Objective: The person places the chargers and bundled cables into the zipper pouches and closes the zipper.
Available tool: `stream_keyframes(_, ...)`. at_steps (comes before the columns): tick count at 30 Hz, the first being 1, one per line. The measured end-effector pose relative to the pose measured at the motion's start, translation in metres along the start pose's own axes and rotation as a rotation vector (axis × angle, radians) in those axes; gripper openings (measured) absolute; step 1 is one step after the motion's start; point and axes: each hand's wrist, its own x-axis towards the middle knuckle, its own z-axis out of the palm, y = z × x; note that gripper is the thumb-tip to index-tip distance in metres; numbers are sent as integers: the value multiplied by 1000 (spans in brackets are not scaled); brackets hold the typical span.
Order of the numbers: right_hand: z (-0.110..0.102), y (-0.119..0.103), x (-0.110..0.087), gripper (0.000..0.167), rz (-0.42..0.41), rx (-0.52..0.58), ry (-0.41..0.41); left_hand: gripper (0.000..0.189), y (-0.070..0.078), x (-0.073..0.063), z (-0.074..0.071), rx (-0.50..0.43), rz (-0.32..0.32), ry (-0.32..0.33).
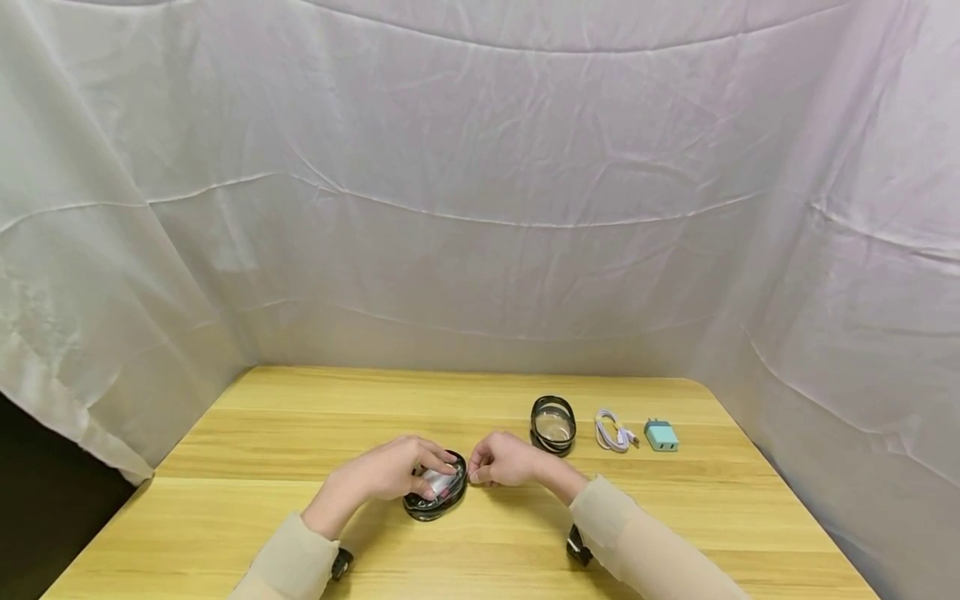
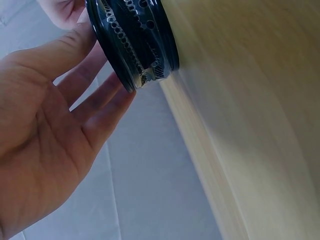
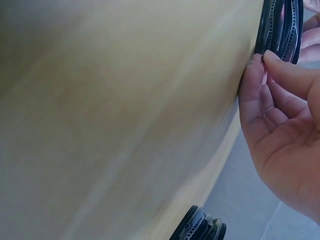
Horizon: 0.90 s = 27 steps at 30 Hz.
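Note:
A small oval clear pouch with black trim (image 1: 426,513) sits on the table, with something silvery-white under its see-through top. My left hand (image 1: 393,468) grips it from the left, thumb and fingers over its top and side. In the left wrist view, zip-like rows of teeth run along the pouch's side wall (image 2: 132,42). My right hand (image 1: 507,460) is at the pouch's right end. There, thumb and forefinger (image 3: 285,70) pinch together at its edge, in the right wrist view; the small bit between the fingertips is hidden.
A second clear pouch with black trim (image 1: 555,423) stands behind my right hand. To its right lie a coiled white cable (image 1: 611,433) and a turquoise plug charger (image 1: 662,437). Pale cloth (image 1: 480,208) hangs around the wooden table (image 1: 337,400).

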Motion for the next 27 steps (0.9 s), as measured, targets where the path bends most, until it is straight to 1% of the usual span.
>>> stream_keyframes(5,1,1,1,11,-6,2,11,40,-2,0,0,21,25,9)
stream_keyframes(11,2,2,2,12,-5,7,19,39,-3,0,-1,23,47,13)
stream_keyframes(20,3,2,5,11,0,4,38,39,-1,-1,-2,17,47,10)
stream_keyframes(27,2,1,8,12,-11,-32,67,38,0,-1,-4,18,24,4)
